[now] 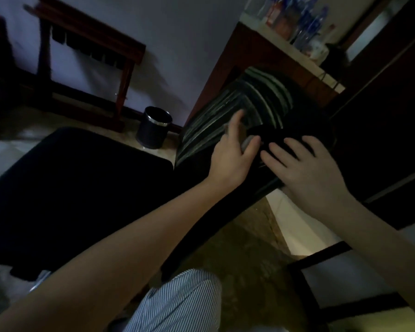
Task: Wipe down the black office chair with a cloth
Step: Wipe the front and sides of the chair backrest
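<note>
A limp pale cloth (246, 143) is seemingly pinched by the left hand (230, 152) against the black ribbed office chair (211, 127); its stiff top edge is best steadied under the flat, unclenched right hand (309, 173).

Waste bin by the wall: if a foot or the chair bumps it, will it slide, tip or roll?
The waste bin looks small and thin-walled, so it is probably light. It stands upright on a smooth-looking floor, so a low nudge would likely slide it, while a knock near the shiny rim might tip it. Being round, it could then roll.
</note>
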Demonstrator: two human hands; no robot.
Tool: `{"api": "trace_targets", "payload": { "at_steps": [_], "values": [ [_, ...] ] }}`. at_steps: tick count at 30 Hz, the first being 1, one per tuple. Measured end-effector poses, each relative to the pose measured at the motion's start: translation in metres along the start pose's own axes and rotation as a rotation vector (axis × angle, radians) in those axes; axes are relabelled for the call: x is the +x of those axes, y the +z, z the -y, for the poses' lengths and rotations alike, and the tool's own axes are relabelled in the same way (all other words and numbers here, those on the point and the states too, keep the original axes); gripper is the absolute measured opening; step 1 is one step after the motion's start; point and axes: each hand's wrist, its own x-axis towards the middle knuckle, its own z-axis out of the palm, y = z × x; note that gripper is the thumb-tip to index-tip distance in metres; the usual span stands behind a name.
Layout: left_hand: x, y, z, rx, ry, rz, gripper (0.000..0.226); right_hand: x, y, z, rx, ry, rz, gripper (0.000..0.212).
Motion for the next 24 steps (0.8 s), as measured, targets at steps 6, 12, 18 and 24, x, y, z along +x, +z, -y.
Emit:
{"api": "trace_targets", "payload": {
  "at_steps": [6, 12, 18, 24],
  "values": [
    [0.0, -0.014, 0.02, -0.042, -0.129, 0.238, 0.055, -0.002, 0.011, 0.004, -0.064, -0.02, -0.176, 0.033],
    [0.001, -0.016, 0.005, -0.03, 0.018, 0.279, 0.043, -0.006, 0.007, 0.007, -0.087, -0.037, -0.164, 0.032],
    [0.017, -0.004, -0.009, 0.023, 0.128, 0.247, 0.04, -0.007, -0.002, 0.016, -0.077, -0.024, -0.197, 0.022],
    [0.058, -0.003, -0.013, 0.284, 0.196, 0.376, 0.051, -0.006, -0.012, 0.025, -0.038, -0.015, -0.209, 0.027]
  ]
}}
